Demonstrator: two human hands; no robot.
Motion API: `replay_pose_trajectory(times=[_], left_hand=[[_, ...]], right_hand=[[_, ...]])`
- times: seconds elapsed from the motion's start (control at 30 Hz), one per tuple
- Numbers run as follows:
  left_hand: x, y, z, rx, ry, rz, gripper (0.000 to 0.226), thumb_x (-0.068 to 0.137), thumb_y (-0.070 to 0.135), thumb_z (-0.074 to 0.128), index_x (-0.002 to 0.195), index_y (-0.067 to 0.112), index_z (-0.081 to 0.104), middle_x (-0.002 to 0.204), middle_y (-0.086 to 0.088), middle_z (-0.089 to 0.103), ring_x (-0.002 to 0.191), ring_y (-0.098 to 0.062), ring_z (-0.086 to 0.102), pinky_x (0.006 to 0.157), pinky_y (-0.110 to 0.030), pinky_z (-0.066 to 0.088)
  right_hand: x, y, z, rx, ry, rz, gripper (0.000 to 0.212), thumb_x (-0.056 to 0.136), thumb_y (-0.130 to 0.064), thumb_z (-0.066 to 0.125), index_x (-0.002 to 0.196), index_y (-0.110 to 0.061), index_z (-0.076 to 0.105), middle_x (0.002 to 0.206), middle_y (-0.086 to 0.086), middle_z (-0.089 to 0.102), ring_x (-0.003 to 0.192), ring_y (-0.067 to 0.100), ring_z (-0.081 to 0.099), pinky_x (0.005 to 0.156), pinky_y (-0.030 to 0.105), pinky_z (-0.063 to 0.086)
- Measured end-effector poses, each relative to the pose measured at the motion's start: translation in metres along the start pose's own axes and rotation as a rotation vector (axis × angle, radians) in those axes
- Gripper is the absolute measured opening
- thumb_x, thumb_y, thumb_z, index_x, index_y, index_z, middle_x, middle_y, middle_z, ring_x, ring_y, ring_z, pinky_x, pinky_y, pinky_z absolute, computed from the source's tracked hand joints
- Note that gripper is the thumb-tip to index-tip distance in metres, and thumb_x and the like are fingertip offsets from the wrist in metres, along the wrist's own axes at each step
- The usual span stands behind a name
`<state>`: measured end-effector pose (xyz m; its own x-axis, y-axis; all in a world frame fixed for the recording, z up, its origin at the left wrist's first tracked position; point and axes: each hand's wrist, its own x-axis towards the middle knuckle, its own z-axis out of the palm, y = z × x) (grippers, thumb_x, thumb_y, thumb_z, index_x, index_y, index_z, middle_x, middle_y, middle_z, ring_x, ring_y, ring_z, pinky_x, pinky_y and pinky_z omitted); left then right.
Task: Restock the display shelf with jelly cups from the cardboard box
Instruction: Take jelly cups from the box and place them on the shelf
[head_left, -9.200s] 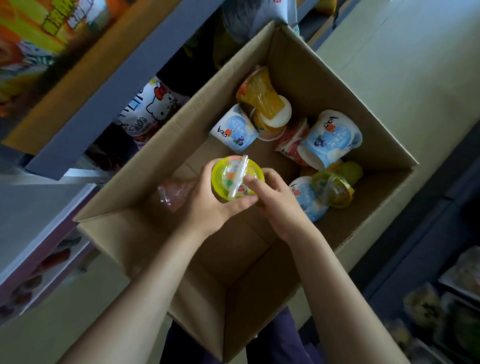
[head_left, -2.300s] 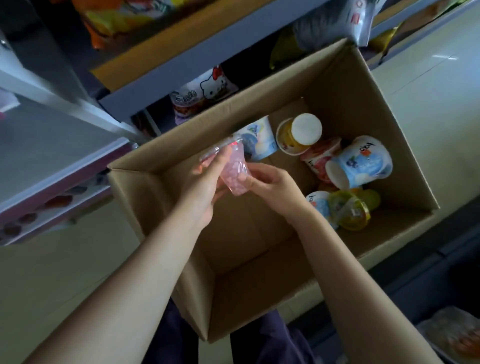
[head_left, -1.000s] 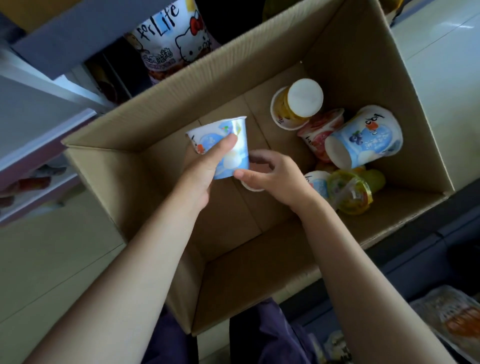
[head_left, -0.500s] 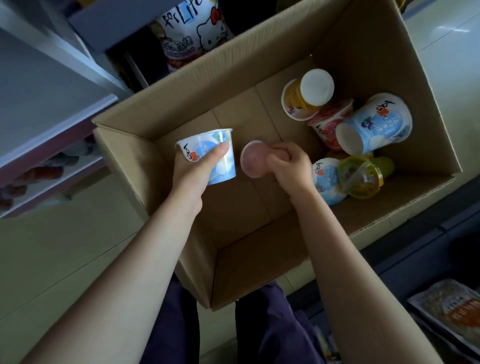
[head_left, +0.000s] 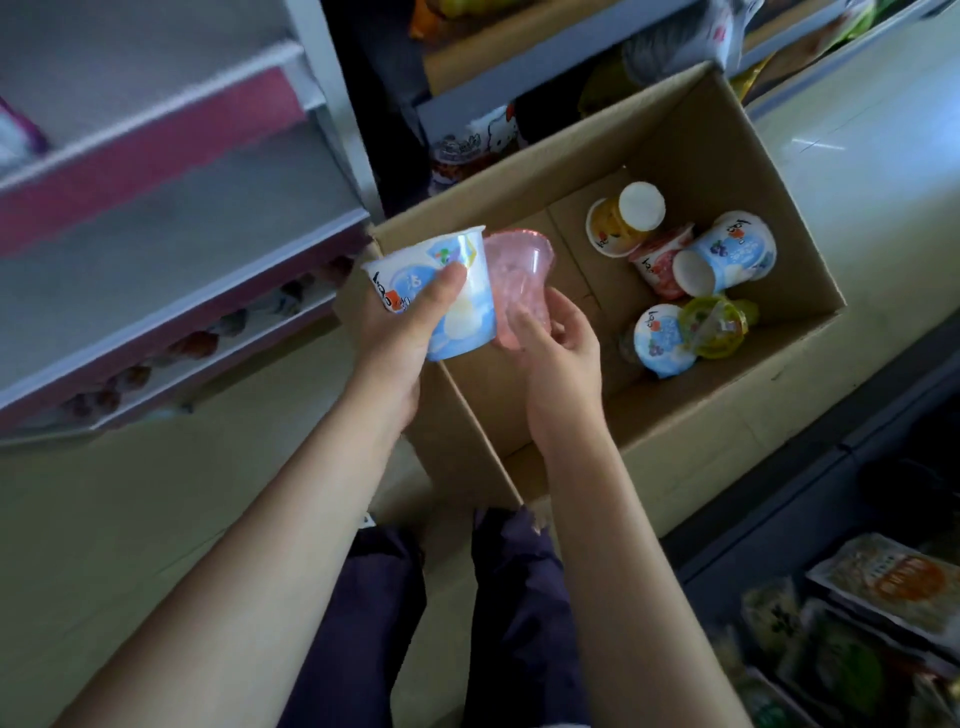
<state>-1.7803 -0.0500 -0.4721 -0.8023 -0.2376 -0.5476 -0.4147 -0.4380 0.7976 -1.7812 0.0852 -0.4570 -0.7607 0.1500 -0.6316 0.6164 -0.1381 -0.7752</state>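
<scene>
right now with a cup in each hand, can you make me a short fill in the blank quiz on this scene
1. The left hand grips a blue and white cup, while the right hand holds a clear cup tinted ____.
2. The cups not yet picked up lie inside the ____ box.
3. The yellow cup with a round white base lies on its ____.
4. The display shelf stands on the person's ____ side.

Missing words: pink; cardboard; side; left
</scene>
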Motion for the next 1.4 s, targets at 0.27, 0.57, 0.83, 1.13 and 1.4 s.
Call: replay_pose_trajectory(times=[0.27, 0.57, 0.83, 1.13, 1.4], left_hand=[[-0.116, 0.137, -0.111, -0.007, -0.102, 0.147, 0.037, 0.068, 0.041, 0.079, 0.099, 0.025, 0.069, 0.097, 0.007, 0.076, 0.091, -0.010, 0.071, 0.078, -0.030, 0.058], [-0.204, 0.279, -0.177, -0.035, -0.055, 0.433, 0.097, 0.043, 0.064, 0.091, 0.120, 0.013, 0.062, 0.110, -0.001, 0.074, 0.101, -0.019, 0.071, 0.083, -0.037, 0.058], [-0.243, 0.365, -0.200, -0.059, 0.121, 0.675, 0.114, 0.040, 0.062, 0.093, 0.132, 0.006, 0.054, 0.115, -0.002, 0.073, 0.104, -0.020, 0.070, 0.085, -0.038, 0.058], [-0.237, 0.397, -0.199, -0.034, 0.326, 0.748, 0.112, 0.030, 0.071, 0.090, 0.122, 0.014, 0.062, 0.108, 0.004, 0.075, 0.097, -0.014, 0.072, 0.075, -0.027, 0.056], [-0.205, 0.388, -0.159, -0.007, 0.249, 0.650, 0.082, 0.042, 0.044, 0.087, 0.116, 0.021, 0.061, 0.101, 0.012, 0.076, 0.092, -0.007, 0.072, 0.070, -0.020, 0.055]], right_hand=[[-0.136, -0.052, 0.077, -0.110, -0.454, -0.034, 0.063, 0.078, -0.016, 0.076, 0.135, -0.010, 0.050, 0.125, 0.016, 0.065, 0.109, 0.030, 0.068, 0.091, 0.054, 0.056], [-0.232, -0.124, 0.181, -0.093, -0.788, -0.226, 0.089, 0.077, -0.001, 0.072, 0.145, -0.035, 0.026, 0.129, 0.016, 0.062, 0.116, 0.041, 0.062, 0.092, 0.060, 0.053], [-0.281, -0.197, 0.248, -0.087, -0.815, -0.481, 0.059, 0.088, -0.005, 0.072, 0.124, -0.038, 0.039, 0.114, 0.015, 0.067, 0.098, 0.027, 0.069, 0.086, 0.049, 0.059], [-0.257, -0.258, 0.274, -0.225, -0.629, -0.878, 0.063, 0.078, -0.001, 0.080, 0.120, -0.020, 0.037, 0.106, -0.007, 0.059, 0.088, 0.002, 0.067, 0.068, 0.017, 0.053], [-0.191, -0.271, 0.265, -0.501, -0.497, -0.890, 0.090, 0.081, -0.011, 0.078, 0.150, -0.036, 0.027, 0.111, -0.035, 0.051, 0.108, 0.003, 0.059, 0.084, 0.027, 0.051]])
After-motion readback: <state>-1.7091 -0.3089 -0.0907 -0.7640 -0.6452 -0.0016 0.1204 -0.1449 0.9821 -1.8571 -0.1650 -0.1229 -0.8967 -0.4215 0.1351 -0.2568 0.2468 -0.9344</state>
